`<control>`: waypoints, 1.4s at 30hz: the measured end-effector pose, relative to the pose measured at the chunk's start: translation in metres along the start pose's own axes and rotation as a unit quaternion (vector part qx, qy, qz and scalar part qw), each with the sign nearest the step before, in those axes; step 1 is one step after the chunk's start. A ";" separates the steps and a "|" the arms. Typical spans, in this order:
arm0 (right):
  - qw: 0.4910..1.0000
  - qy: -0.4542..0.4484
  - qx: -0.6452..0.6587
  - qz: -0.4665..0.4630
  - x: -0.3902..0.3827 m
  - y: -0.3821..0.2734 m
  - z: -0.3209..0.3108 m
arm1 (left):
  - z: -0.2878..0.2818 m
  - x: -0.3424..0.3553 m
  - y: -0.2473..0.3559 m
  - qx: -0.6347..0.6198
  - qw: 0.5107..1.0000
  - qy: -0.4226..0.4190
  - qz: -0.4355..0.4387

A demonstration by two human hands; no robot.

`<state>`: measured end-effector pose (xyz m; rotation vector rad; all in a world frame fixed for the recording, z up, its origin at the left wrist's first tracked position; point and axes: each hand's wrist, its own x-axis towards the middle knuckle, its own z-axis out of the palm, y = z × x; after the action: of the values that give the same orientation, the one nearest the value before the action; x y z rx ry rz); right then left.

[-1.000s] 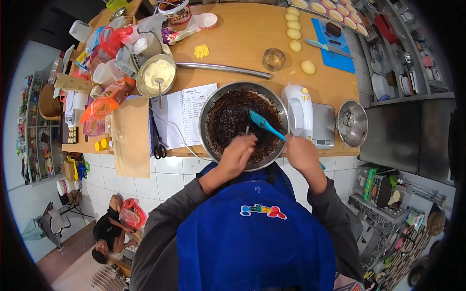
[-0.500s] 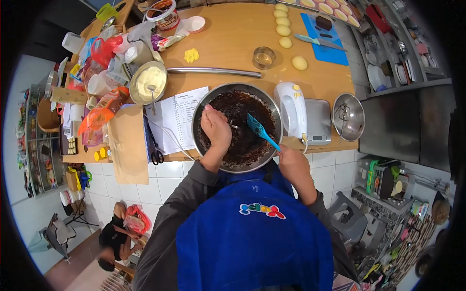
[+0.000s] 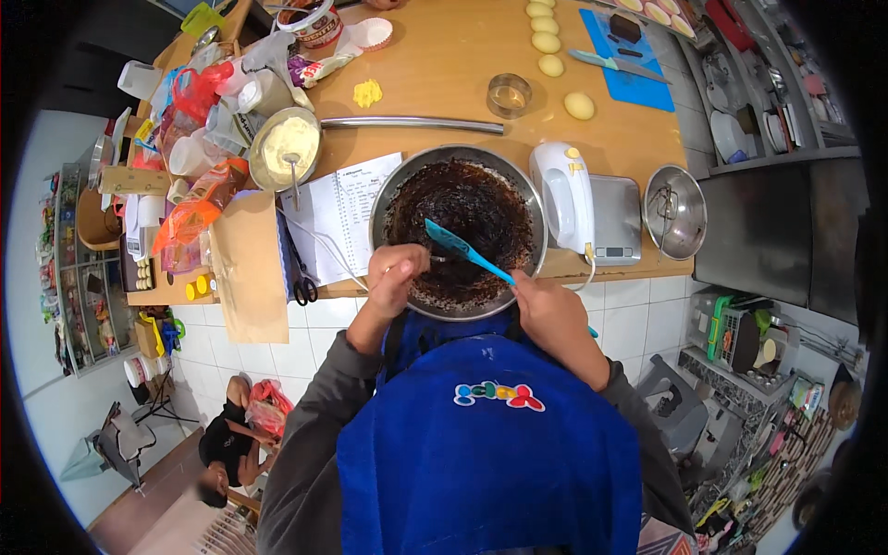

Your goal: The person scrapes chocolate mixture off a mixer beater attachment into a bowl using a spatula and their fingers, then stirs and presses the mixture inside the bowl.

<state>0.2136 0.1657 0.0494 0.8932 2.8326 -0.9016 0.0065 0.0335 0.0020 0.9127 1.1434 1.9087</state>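
Note:
A steel mixing bowl (image 3: 534,199) holds a dark brown, sticky mixture (image 3: 453,199) smeared up its walls. My right hand (image 3: 555,319) is closed round the handle of a turquoise spatula (image 3: 472,254) at the bowl's near right rim; the spatula's blade hangs over the mixture, pointing left. At the near left rim, my left hand (image 3: 392,282) is closed on a thin metal utensil (image 3: 437,263), of which only a short piece shows.
Right of the bowl lie a white hand mixer (image 3: 561,190), a kitchen scale (image 3: 617,217) and a bowl with a whisk (image 3: 674,211). An open notebook (image 3: 347,217) and a bowl of pale cream (image 3: 287,148) are to the left. Dough balls (image 3: 546,42) line the far side.
My left hand has come down from over the bowl to its near left rim. The spatula's blade has swung left. Another person's hand has appeared at the table's far edge.

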 end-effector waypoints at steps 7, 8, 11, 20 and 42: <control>0.996 0.002 -0.061 -0.060 0.004 -0.008 0.007 | 0.003 -0.023 0.004 0.020 1.000 0.010 -0.011; 0.994 -0.002 -0.083 -0.066 0.007 -0.004 0.010 | 0.005 -0.024 0.004 0.047 0.999 0.000 -0.013; 0.995 -0.046 -0.076 -0.048 0.020 0.019 0.022 | 0.009 -0.027 0.005 0.093 0.996 -0.012 -0.006; 0.986 -0.022 -0.111 -0.119 0.004 -0.001 0.002 | 0.008 -0.029 0.000 0.176 0.979 -0.098 0.035; 0.995 -0.069 -0.066 -0.034 0.021 -0.001 -0.013 | 0.009 -0.035 -0.001 0.193 0.971 -0.133 0.044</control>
<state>0.1977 0.1825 0.0565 0.6949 2.7792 -0.7410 0.0314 0.0075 -0.0034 1.4055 1.3484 1.5929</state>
